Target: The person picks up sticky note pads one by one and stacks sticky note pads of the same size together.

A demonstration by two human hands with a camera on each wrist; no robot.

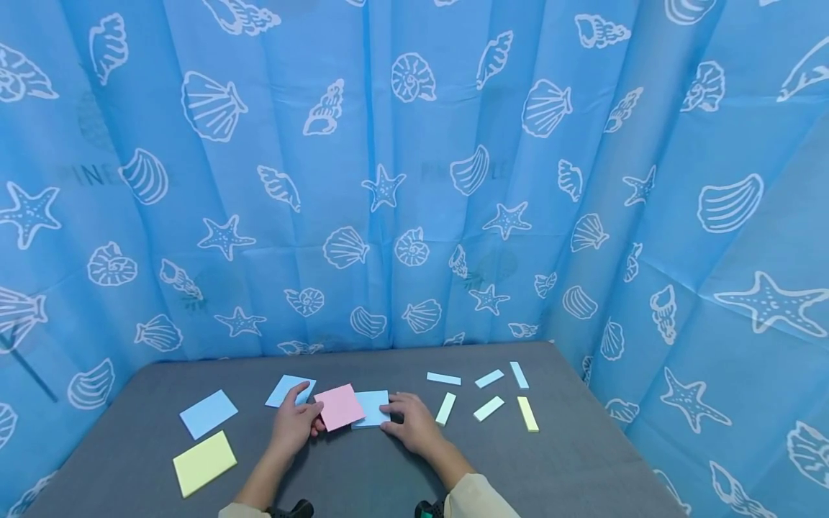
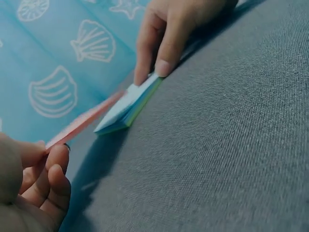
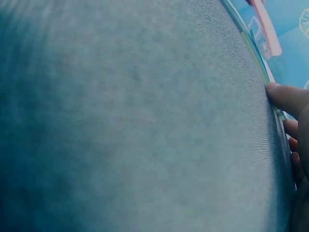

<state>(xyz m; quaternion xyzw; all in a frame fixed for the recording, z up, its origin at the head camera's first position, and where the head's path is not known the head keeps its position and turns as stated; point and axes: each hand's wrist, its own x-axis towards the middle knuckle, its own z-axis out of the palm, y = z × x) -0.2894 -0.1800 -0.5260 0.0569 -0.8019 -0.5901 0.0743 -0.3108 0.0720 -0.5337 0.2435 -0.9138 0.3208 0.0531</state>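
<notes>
Far left: yellow pad (image 1: 204, 463) is lying on the grey table (image 1: 363, 475), light-blue pad (image 1: 209, 414) sitting just behind it. Next, second blue pad (image 1: 285, 389) is resting farther back, partly hiding behind left hand (image 1: 296, 424); can't tell if a fingertip is touching it. Left hand is pinching pink pad (image 1: 340, 407) by its left edge, thumb against fingers, narrow grip, and is holding it off the table, free side pointing right. Key relation: layered pad (image 1: 373, 409) is lying directly right of pink pad, whose right side is covering layered pad's left part in head view. Contact between the two: can't tell. Both are looking roughly square, no clear long axis; pink pad is sitting slightly rotated against layered pad. Layered pad is showing blue on top, green along the bottom edge. Right hand (image 1: 414, 424) is gripping its right edge, thumb and fingers close together, so right hand is nearer layered pad. Far right: three blue strips (image 1: 443, 378) are lying in a back row, two pale-green strips (image 1: 445, 409) and one yellow strip (image 1: 527, 414) in front.
</notes>
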